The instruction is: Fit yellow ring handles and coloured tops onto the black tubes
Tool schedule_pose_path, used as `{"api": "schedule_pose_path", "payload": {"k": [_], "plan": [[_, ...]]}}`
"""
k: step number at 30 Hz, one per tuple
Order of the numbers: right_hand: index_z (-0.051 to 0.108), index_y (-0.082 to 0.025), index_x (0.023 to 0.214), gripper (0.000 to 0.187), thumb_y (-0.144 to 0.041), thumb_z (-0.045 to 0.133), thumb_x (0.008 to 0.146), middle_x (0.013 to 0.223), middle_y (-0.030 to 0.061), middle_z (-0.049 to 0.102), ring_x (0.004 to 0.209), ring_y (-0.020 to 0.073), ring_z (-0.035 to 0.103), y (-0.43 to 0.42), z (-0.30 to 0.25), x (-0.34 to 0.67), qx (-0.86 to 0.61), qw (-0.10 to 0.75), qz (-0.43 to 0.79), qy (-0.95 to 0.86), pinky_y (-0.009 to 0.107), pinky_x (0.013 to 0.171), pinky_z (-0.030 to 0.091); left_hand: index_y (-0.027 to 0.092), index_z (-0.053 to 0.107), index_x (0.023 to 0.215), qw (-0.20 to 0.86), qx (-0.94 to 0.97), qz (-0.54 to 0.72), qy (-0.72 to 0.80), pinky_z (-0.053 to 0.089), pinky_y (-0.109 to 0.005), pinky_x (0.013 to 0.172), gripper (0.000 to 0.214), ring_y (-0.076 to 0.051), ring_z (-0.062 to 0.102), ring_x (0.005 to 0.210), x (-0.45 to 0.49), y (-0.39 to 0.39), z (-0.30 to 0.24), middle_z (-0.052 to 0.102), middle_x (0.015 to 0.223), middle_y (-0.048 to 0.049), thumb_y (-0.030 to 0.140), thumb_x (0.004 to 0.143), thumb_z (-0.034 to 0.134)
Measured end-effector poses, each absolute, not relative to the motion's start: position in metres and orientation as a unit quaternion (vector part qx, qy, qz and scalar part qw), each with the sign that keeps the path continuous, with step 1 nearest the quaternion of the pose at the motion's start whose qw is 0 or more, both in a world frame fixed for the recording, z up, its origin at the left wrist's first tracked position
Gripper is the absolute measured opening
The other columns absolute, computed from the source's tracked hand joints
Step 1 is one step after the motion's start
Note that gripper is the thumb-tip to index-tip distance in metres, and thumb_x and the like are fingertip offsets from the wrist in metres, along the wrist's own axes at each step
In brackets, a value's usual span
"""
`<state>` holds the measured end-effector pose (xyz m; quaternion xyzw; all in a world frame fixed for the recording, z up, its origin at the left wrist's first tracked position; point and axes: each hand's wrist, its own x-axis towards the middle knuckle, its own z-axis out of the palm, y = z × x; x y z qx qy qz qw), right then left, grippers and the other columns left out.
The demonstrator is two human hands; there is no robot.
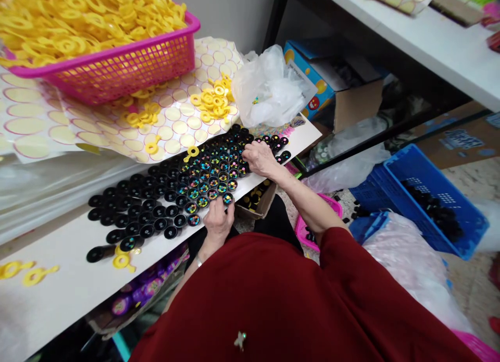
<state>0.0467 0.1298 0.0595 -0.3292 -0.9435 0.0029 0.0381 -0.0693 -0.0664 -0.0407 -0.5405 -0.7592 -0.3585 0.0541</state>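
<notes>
Rows of small black round caps (156, 206) cover the white board (70, 284) in front of me. Those toward the right hold coloured beads (213, 179). My left hand (217, 220) rests at the board's near edge, fingers curled against the caps in the front row. My right hand (258, 158) lies farther back on the right end of the rows, fingers bent down among the bead-filled caps; whether it pinches anything is hidden. Loose yellow rings (213, 99) lie on sticker sheets (175, 117) behind the caps.
A pink basket (125, 70) full of yellow rings stands at the back left. A crumpled plastic bag (269, 86) lies behind my right hand. A blue crate (429, 206) with black parts sits on the floor to the right. A white shelf (429, 44) runs above.
</notes>
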Motion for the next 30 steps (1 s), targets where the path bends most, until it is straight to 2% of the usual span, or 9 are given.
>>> {"api": "schedule_pose_path", "payload": {"k": [14,21,24,27,30], "plan": [[0.063,-0.017,0.082,0.023,-0.012,0.041,0.083,0.088,0.0098,0.060,0.086,0.0233,0.043,0.128,0.065,0.041,-0.303,-0.009,-0.026,-0.953,0.036,0.071,0.024,0.010,0.063,0.100,0.053,-0.554,-0.331,-0.762,0.037,-0.028,0.056,0.040,-0.018,0.060,0.068,-0.070,-0.066,-0.037,0.062,0.075,-0.0109,0.045,0.086,0.053],[0.064,-0.016,0.078,0.024,-0.020,0.042,0.087,0.088,0.0099,0.060,0.084,0.0229,0.045,0.130,0.065,0.044,-0.311,0.015,0.014,-0.950,0.036,0.074,0.028,0.010,0.064,0.100,0.071,-0.555,-0.339,-0.756,0.036,-0.027,0.057,0.039,-0.017,0.059,0.067,-0.071,-0.066,-0.039,0.062,0.074,-0.0097,0.045,0.085,0.055],[0.064,-0.017,0.074,0.022,-0.024,0.047,0.087,0.085,0.0082,0.060,0.082,0.0215,0.048,0.137,0.063,0.053,-0.313,0.092,0.067,-0.943,0.035,0.073,0.032,0.009,0.064,0.099,0.090,-0.566,-0.323,-0.753,0.036,-0.026,0.057,0.037,-0.016,0.059,0.067,-0.072,-0.066,-0.040,0.062,0.073,-0.0091,0.042,0.085,0.056],[0.065,-0.018,0.075,0.020,-0.025,0.049,0.086,0.079,0.0047,0.059,0.079,0.0186,0.051,0.158,0.057,0.074,-0.353,0.256,0.133,-0.890,0.032,0.073,0.036,0.008,0.063,0.101,0.103,-0.573,-0.319,-0.748,0.036,-0.026,0.058,0.037,-0.017,0.059,0.069,-0.074,-0.066,-0.039,0.063,0.075,-0.0098,0.041,0.084,0.057],[0.066,-0.017,0.075,0.019,-0.024,0.049,0.083,0.076,0.0022,0.059,0.075,0.0160,0.053,0.189,0.046,0.108,-0.459,0.420,0.170,-0.764,0.029,0.073,0.040,0.009,0.063,0.102,0.129,-0.583,-0.313,-0.738,0.037,-0.026,0.059,0.036,-0.017,0.060,0.070,-0.075,-0.066,-0.039,0.064,0.076,-0.0101,0.040,0.083,0.059]]}}
